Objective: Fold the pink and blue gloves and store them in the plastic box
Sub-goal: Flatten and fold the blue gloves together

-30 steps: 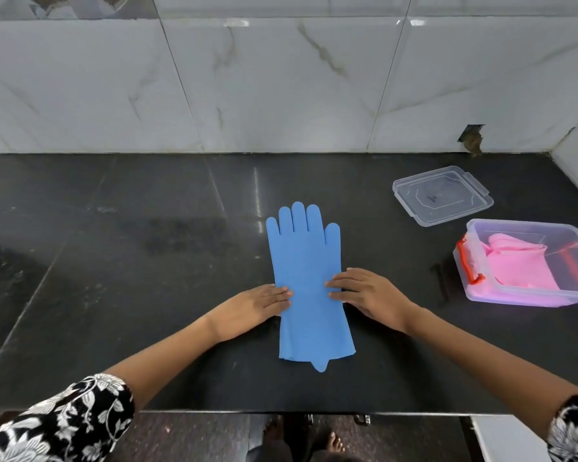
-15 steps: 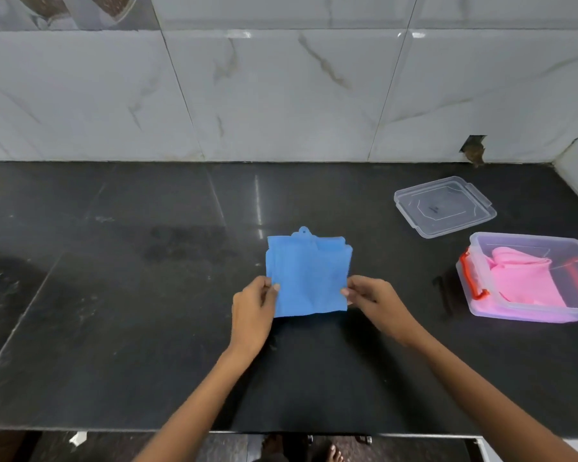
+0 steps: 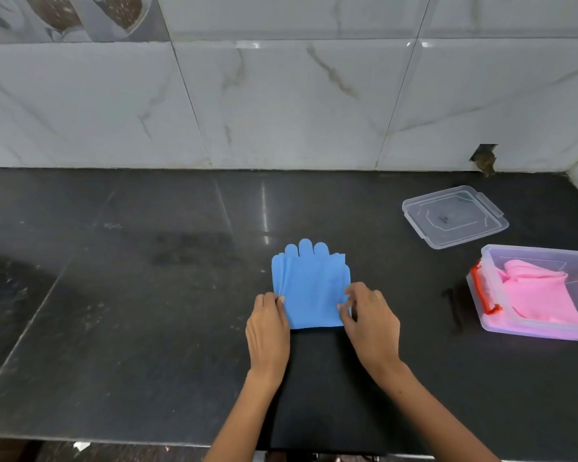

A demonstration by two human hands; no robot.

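Both forearms reach forward, converging — the left hand [image 3: 268, 323] lies knuckles up, fingers curled in a pinch; just beside it, the right hand [image 3: 371, 320] mirrors this, fingertips bent downward.

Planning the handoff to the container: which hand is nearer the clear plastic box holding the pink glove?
Right. The right hand pinches the folded blue rubber glove's right edge, on the side toward the clear plastic box; the left hand pinches the far, left edge.
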